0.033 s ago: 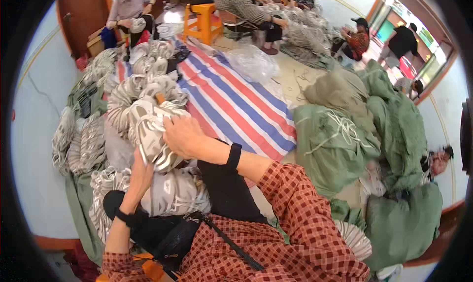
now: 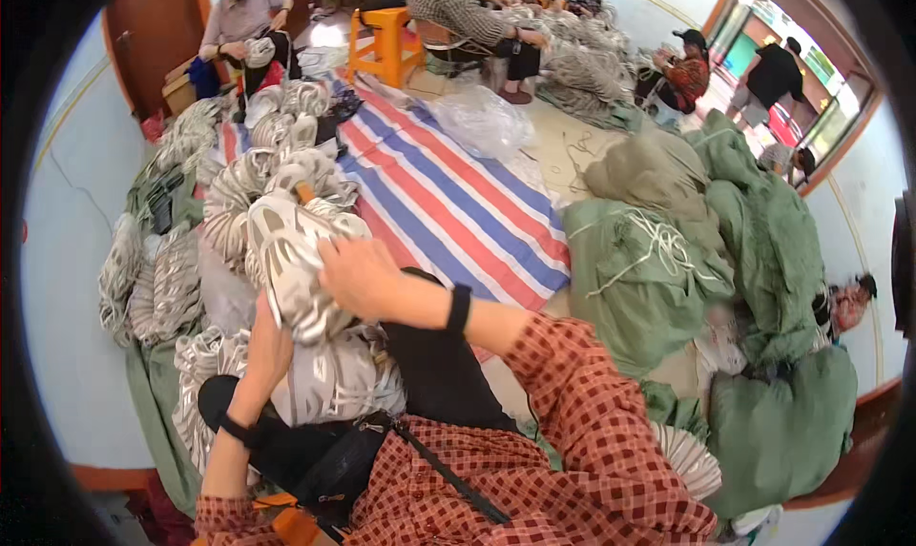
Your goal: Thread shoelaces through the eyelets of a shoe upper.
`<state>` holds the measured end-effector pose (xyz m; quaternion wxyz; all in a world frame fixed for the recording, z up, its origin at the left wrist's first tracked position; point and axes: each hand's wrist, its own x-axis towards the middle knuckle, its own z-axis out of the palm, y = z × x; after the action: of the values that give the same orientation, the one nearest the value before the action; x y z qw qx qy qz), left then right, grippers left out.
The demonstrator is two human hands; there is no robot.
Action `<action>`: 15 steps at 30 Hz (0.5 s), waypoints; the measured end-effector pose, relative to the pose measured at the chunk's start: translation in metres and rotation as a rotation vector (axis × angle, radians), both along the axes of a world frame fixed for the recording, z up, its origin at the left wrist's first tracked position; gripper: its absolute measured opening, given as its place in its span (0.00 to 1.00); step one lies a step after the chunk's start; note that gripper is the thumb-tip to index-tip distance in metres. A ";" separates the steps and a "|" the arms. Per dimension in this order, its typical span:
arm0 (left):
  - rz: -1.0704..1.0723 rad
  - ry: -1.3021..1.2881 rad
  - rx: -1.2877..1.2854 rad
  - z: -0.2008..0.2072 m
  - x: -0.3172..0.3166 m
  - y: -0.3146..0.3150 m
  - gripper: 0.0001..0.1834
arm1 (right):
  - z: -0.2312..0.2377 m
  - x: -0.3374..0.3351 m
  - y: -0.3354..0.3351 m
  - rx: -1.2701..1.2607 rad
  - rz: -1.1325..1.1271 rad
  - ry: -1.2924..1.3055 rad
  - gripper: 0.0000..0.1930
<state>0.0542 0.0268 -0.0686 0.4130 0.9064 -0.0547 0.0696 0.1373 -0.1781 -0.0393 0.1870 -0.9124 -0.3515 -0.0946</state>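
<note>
Across the floor lies a striped tarpaulin in red, white and blue, flanked on the right by large green sacks tied with white cord and on the left by stacked bundles of white-and-grey shoe uppers. Other people sit at the far end near an orange stool. Directly before the person, one bundle of shoe uppers is raised above the lap. The right hand presses flat on its top and the left hand supports it from below; both are clamped on the bundle, apart from each other. For a secure hold, keep the pieces aligned and squeezed evenly, so that none should slip out sideways.
</note>
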 end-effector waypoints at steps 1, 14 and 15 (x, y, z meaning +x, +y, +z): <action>0.045 0.057 0.111 0.003 -0.011 -0.002 0.29 | -0.001 -0.015 -0.005 0.018 0.045 0.036 0.15; -0.034 -0.130 0.824 0.019 -0.029 -0.012 0.34 | -0.026 -0.035 -0.060 0.179 0.126 0.137 0.23; -0.020 -0.173 0.810 0.022 -0.035 -0.010 0.34 | -0.031 -0.035 -0.059 0.264 0.187 0.110 0.24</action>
<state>0.0193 0.0165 -0.0470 0.0175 0.9859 -0.1209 0.1146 0.1025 -0.2374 -0.0707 0.3320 -0.8472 -0.4085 -0.0722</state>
